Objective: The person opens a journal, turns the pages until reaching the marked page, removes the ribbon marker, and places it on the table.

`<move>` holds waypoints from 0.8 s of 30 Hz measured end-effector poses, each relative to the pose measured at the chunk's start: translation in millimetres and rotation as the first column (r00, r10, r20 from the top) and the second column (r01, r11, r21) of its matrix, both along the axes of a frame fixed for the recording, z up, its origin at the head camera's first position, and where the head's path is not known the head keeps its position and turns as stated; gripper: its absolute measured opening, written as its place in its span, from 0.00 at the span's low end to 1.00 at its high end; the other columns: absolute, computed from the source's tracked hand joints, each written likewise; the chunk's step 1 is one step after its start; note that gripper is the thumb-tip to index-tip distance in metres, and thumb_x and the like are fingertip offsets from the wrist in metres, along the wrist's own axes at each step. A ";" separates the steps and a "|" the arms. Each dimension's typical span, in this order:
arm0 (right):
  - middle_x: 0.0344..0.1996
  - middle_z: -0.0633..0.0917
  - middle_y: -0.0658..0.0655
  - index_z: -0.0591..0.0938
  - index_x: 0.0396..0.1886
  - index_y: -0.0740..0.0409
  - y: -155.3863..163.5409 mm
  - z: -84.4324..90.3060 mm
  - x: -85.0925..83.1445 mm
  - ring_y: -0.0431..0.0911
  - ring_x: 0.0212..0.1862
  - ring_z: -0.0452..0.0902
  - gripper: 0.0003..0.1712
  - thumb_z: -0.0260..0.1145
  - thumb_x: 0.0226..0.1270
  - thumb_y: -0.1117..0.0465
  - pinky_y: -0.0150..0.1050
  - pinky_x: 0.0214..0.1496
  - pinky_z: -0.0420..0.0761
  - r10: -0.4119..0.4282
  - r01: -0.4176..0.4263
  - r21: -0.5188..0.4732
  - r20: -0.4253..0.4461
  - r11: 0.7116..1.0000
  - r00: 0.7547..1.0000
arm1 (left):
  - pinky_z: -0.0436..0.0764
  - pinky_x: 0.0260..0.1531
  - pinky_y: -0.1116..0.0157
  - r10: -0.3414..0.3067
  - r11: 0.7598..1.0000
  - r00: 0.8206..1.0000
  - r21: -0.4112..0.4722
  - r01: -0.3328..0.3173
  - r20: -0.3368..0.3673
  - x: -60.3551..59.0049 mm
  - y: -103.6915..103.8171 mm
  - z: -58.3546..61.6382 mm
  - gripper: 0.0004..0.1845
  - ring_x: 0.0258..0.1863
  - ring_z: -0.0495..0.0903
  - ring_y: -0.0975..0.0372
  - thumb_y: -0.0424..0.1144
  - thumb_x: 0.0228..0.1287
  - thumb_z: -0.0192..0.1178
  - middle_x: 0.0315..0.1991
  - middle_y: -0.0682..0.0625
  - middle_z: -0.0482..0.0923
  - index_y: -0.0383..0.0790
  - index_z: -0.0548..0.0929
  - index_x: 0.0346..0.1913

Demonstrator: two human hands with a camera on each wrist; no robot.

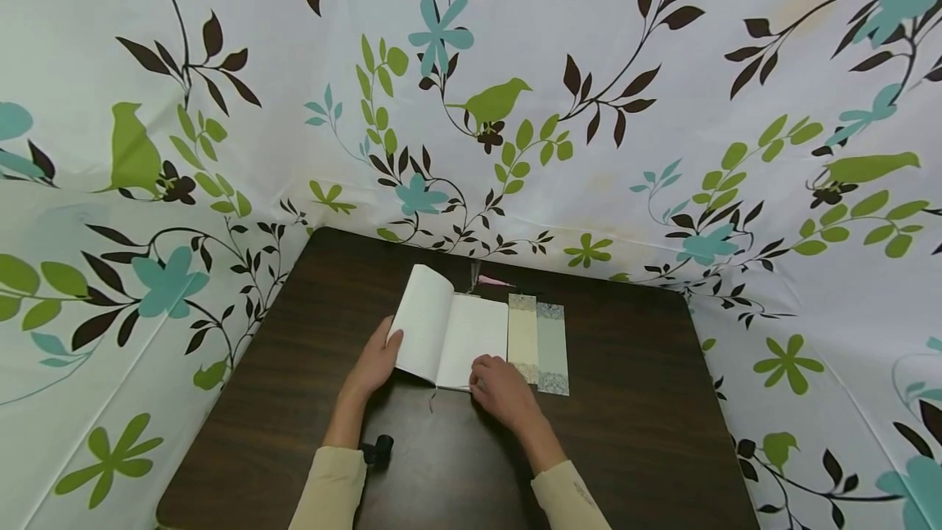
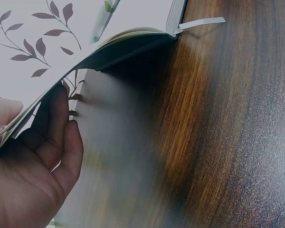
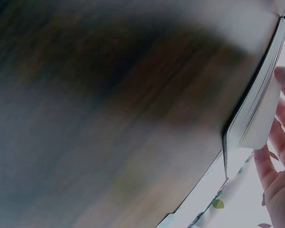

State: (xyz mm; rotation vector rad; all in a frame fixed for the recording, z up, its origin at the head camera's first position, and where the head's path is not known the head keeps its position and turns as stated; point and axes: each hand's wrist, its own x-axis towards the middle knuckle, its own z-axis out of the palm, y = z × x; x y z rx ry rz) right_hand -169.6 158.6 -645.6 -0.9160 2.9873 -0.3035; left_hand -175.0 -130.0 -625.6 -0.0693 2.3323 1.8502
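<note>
An open notebook (image 1: 477,334) with blank white pages and a dark cover lies on the dark wood table. My left hand (image 1: 375,360) grips its raised left side, thumb over the pages and fingers beneath the cover (image 2: 128,54). At the lower right corner, my right hand (image 1: 506,391) holds the edge of some pages (image 3: 256,130) between thumb and fingers; these stand slightly apart from the pages below. From the bottom of the spine hangs a ribbon marker (image 2: 204,22).
Two long patterned paper strips, one cream (image 1: 522,334) and one grey-green (image 1: 552,350), lie right of the notebook. Behind it is a small pink pointed item (image 1: 495,281). A printed cloth (image 1: 530,39) hangs around the table's (image 1: 625,432) back and sides.
</note>
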 end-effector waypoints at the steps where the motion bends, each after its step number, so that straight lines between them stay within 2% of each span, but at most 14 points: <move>1: 0.53 0.88 0.49 0.88 0.37 0.45 1.1 0.4 0.8 0.47 0.50 0.84 0.04 0.71 0.76 0.57 0.46 0.50 0.86 -0.004 0.004 -0.004 -0.007 1.000 1.000 | 0.66 0.74 0.40 0.000 1.000 1.000 0.003 0.000 0.003 -0.3 -0.1 -0.3 0.27 0.74 0.71 0.42 0.43 0.91 0.40 0.76 0.33 0.70 0.36 0.60 0.83; 12: 0.47 0.87 0.47 0.84 0.35 0.44 10.1 -4.7 6.6 0.46 0.49 0.83 0.07 0.72 0.75 0.58 0.47 0.48 0.83 -0.047 0.042 -0.056 -0.093 0.998 0.995 | 0.64 0.76 0.37 -0.019 0.999 1.000 0.041 0.019 -0.015 0.8 -1.9 2.1 0.28 0.77 0.68 0.40 0.43 0.91 0.41 0.78 0.31 0.67 0.35 0.58 0.84; 14: 0.49 0.87 0.47 0.84 0.36 0.44 9.7 -5.0 6.5 0.47 0.50 0.83 0.05 0.72 0.75 0.59 0.49 0.50 0.83 -0.057 0.048 -0.083 -0.111 0.995 0.992 | 0.64 0.76 0.38 -0.019 0.999 1.000 0.030 0.019 -0.016 0.7 -1.6 1.9 0.28 0.76 0.69 0.40 0.44 0.91 0.41 0.78 0.32 0.68 0.35 0.59 0.84; 16: 0.53 0.87 0.50 0.86 0.40 0.45 8.8 -5.0 6.6 0.49 0.55 0.83 0.03 0.73 0.74 0.59 0.52 0.53 0.84 -0.090 0.076 -0.108 -0.130 0.991 0.987 | 0.65 0.76 0.39 -0.015 1.000 1.000 0.023 0.015 -0.013 0.8 -1.3 1.7 0.28 0.76 0.70 0.41 0.44 0.91 0.41 0.78 0.32 0.68 0.35 0.59 0.84; 17: 0.57 0.87 0.51 0.86 0.44 0.46 8.2 -4.9 6.5 0.51 0.58 0.83 0.05 0.74 0.72 0.59 0.54 0.56 0.84 -0.116 0.100 -0.123 -0.133 0.987 0.984 | 0.66 0.76 0.39 -0.014 1.000 1.000 0.022 0.014 -0.010 0.9 -1.0 1.8 0.28 0.76 0.70 0.41 0.44 0.91 0.41 0.78 0.33 0.69 0.35 0.59 0.84; 20: 0.68 0.81 0.57 0.85 0.57 0.49 5.6 -4.1 6.6 0.57 0.67 0.78 0.21 0.79 0.66 0.61 0.60 0.62 0.82 -0.236 0.208 -0.198 -0.129 0.958 0.963 | 0.67 0.75 0.39 -0.014 1.000 1.000 0.017 0.014 -0.005 1.0 -1.1 1.2 0.27 0.75 0.70 0.42 0.43 0.91 0.40 0.77 0.33 0.69 0.36 0.59 0.83; 22: 0.73 0.76 0.60 0.80 0.67 0.51 3.0 -3.2 6.0 0.60 0.71 0.75 0.33 0.81 0.63 0.60 0.62 0.64 0.80 -0.329 0.293 -0.268 -0.101 0.918 0.939 | 0.66 0.75 0.39 -0.011 1.000 1.000 0.018 0.011 0.002 0.9 -1.1 0.7 0.27 0.75 0.70 0.42 0.43 0.92 0.40 0.77 0.34 0.69 0.37 0.59 0.84; 24: 0.76 0.74 0.63 0.74 0.76 0.54 -0.3 -2.7 5.0 0.62 0.72 0.73 0.43 0.83 0.63 0.58 0.64 0.66 0.79 -0.403 0.361 -0.354 -0.050 0.863 0.914 | 0.66 0.75 0.39 -0.006 1.000 1.000 0.014 0.006 0.003 0.8 -1.0 -0.2 0.27 0.75 0.70 0.41 0.44 0.92 0.40 0.77 0.34 0.69 0.37 0.60 0.83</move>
